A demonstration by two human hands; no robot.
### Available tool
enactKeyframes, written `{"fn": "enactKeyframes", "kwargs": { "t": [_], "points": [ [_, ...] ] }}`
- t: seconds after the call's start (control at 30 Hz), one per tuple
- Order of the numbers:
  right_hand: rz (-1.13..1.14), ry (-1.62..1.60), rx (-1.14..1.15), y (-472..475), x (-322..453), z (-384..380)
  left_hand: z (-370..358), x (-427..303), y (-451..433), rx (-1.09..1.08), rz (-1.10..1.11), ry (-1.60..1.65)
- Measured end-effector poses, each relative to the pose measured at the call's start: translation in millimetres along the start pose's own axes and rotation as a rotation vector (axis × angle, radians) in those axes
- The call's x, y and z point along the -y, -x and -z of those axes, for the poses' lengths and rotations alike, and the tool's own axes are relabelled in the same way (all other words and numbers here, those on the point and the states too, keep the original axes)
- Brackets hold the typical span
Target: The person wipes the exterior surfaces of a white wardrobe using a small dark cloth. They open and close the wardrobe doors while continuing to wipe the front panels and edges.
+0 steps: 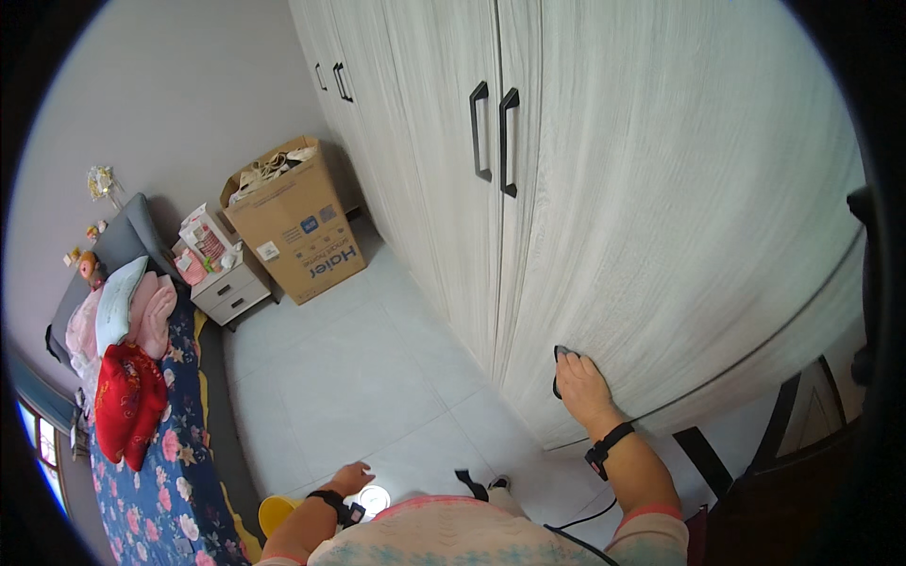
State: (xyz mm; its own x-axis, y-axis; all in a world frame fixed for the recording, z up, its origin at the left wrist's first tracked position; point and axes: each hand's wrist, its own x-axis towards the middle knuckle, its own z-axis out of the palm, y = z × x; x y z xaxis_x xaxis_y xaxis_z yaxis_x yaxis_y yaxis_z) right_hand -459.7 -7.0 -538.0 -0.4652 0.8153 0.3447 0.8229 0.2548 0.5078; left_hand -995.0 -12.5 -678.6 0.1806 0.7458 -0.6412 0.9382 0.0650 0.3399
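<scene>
My right hand [584, 382] presses a dark pad or folded cloth [558, 388] flat against the lower part of a pale wood-grain wardrobe door [637, 233]. Most of the pad is hidden under the fingers. My left hand [350, 478] hangs at waist height over the floor with nothing visible in it, its fingers loosely apart. Below that hand a round white object [374, 499] shows on the floor, partly covered by my wrist. Black straps with small devices sit on both wrists. Two black door handles [481, 131] are higher up on the wardrobe.
A large open cardboard carton [297, 233] filled with fabric stands by the far wall, beside a nightstand [233, 286]. At left is a bed with a floral cover [177, 488] and a red cushion [127, 403]. A yellow bucket [277, 513] stands near my left forearm. Grey tiles [354, 375] lie between.
</scene>
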Motion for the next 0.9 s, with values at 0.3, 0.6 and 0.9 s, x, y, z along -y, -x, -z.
{"fn": "enactKeyframes", "kwargs": {
  "t": [0.3, 0.6, 0.9],
  "points": [
    [-0.172, -0.107, -0.052, -69, -22, 24, 1, 46, -47, 0.166, -0.048, -0.159],
    [-0.491, 0.673, -0.579, -231, -191, 248, 83, 108, -151, 0.187, -0.105, -0.131],
    [-0.38, 0.467, -0.422, -221, -150, 180, 145, 124, -206, 0.197, -0.045, -0.202]
  ]
}}
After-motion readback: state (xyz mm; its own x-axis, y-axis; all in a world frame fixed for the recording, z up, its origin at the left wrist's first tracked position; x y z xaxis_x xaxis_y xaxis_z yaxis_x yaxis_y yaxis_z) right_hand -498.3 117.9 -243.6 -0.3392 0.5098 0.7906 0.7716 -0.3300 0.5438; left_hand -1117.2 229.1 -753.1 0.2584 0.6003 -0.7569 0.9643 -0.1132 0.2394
